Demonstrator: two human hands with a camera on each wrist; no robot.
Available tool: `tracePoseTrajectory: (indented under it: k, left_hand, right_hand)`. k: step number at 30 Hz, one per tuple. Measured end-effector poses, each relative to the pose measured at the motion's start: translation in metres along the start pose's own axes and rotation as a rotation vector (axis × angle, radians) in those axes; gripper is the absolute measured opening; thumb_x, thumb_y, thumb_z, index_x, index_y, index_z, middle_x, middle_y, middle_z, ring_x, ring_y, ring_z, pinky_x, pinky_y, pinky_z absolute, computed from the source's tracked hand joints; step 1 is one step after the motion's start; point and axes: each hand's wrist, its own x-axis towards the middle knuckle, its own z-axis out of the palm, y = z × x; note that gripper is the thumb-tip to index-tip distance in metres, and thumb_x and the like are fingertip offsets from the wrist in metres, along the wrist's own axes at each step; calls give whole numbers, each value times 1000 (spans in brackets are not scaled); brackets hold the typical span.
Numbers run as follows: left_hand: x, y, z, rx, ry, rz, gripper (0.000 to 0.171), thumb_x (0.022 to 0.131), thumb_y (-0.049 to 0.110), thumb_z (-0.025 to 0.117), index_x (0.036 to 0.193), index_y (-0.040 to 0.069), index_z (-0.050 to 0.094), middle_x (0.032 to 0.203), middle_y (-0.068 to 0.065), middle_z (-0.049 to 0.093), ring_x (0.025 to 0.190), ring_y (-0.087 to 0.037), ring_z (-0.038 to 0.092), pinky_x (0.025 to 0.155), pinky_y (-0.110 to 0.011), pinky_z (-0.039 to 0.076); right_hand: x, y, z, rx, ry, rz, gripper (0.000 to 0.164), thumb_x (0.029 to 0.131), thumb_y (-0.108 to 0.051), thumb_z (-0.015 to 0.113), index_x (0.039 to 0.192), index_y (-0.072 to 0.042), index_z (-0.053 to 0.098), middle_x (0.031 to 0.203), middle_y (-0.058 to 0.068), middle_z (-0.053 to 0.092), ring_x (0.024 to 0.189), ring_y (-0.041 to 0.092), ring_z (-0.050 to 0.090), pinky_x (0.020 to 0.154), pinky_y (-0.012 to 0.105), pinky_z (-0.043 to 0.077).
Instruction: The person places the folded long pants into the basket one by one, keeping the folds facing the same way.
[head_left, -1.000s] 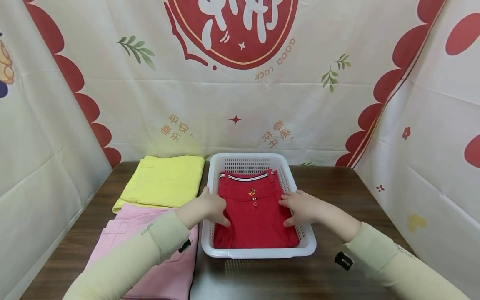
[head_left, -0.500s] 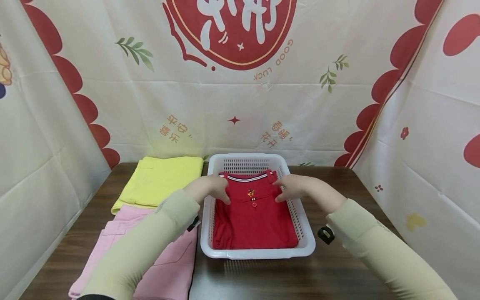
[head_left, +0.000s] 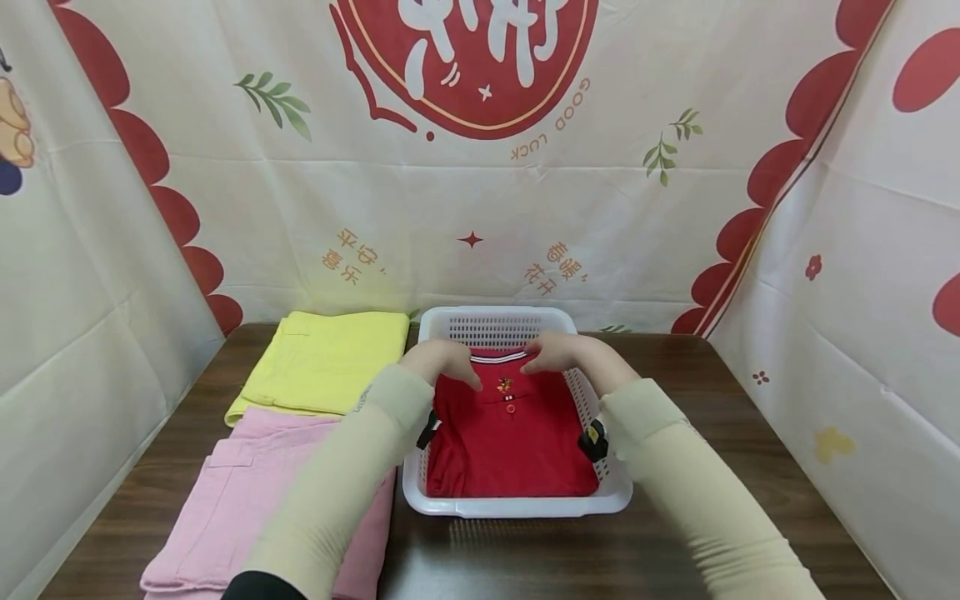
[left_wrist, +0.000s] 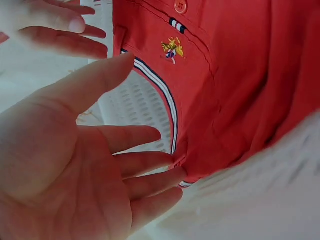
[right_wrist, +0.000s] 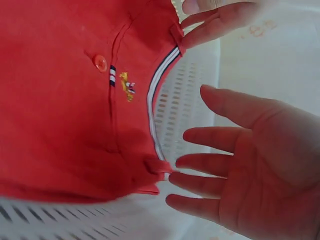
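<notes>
Folded red trousers, with a striped waistband, a small yellow embroidery and a button, lie in a white plastic basket. My left hand is over the far left corner of the waistband. In the left wrist view its fingers are extended, their tips at the waistband's edge. Over the far right corner is my right hand. The right wrist view shows its fingers spread and nearly straight, tips close to a belt loop. Whether they touch the cloth I cannot tell.
Left of the basket, folded pink trousers lie in front of a folded yellow garment. All stand on a dark wooden table. A printed cloth hangs behind the table and along both sides.
Both hands have moved from the basket's sides toward its far end and closer together, along the trousers to the waistband. The trousers and basket look unmoved.
</notes>
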Motion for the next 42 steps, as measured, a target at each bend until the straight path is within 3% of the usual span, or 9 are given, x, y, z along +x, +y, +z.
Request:
tracePoseTrajectory:
  k: [5, 10, 17, 18, 21, 24, 27, 35, 42]
  left_hand:
    - [3, 0, 1, -38, -33, -36, 59, 88, 39, 66, 134, 5, 50, 125, -10, 53, 115, -23, 46, 100, -38, 38]
    - [7, -1, 4, -110, -48, -74, 58, 88, 39, 66, 134, 6, 51, 126, -11, 51, 117, -24, 45, 100, -40, 39]
    - [15, -1, 10, -424, -119, -247, 59, 82, 32, 74, 127, 2, 51, 120, -15, 51, 113, -29, 47, 95, -42, 44]
    - [15, -1, 11, -433, -127, -256, 58, 82, 32, 74, 126, 1, 51, 119, -15, 52, 111, -29, 48, 94, -41, 45]
    - [15, 2, 13, -375, -117, -269, 56, 80, 31, 77, 122, 1, 55, 117, -15, 54, 107, -26, 51, 91, -38, 47]
    - [13, 5, 18, -241, -42, -268, 54, 77, 30, 80, 119, 2, 58, 116, -14, 54, 105, -24, 51, 87, -35, 49]
    - [11, 8, 23, -228, 41, -299, 55, 76, 27, 81, 119, 1, 58, 116, -15, 54, 104, -24, 52, 85, -35, 50]
    - [14, 10, 33, -159, 160, -326, 91, 74, 33, 81, 146, 2, 34, 142, -17, 31, 127, -29, 29, 99, -37, 40]
    - [19, 8, 39, -7, 186, -254, 94, 75, 41, 78, 147, 2, 32, 146, -16, 32, 131, -30, 26, 109, -38, 24]
  right_hand:
    - [9, 6, 7, 0, 7, 52, 54, 93, -30, 60, 133, 7, 51, 133, 23, 50, 125, 35, 43, 104, 47, 33]
    - [11, 5, 11, 14, 6, 83, 49, 94, -29, 60, 129, 5, 56, 122, 18, 56, 112, 29, 48, 100, 44, 38]
    - [14, 5, 18, 3, -18, 97, 44, 93, -29, 61, 125, 1, 60, 114, 13, 58, 105, 26, 50, 97, 44, 41]
    - [15, 5, 19, 10, -26, 106, 45, 92, -28, 63, 127, 0, 58, 115, 14, 57, 106, 27, 50, 97, 45, 40]
    - [15, 6, 23, 37, -60, 135, 55, 88, -26, 68, 134, 0, 52, 122, 15, 54, 111, 29, 48, 100, 47, 38]
    - [16, 7, 25, 55, -85, 154, 67, 83, -23, 74, 140, -1, 46, 128, 17, 51, 116, 31, 45, 102, 48, 35]
    - [17, 7, 26, 56, -86, 169, 73, 79, -20, 77, 141, -1, 44, 132, 18, 48, 119, 32, 42, 103, 49, 34]
    - [22, 9, 35, 28, -9, 137, 69, 80, -18, 77, 140, -2, 47, 133, 18, 49, 122, 33, 41, 105, 51, 31]
    - [28, 12, 42, -46, 64, 148, 63, 78, -21, 79, 133, -2, 54, 124, 17, 54, 117, 35, 37, 101, 51, 34]
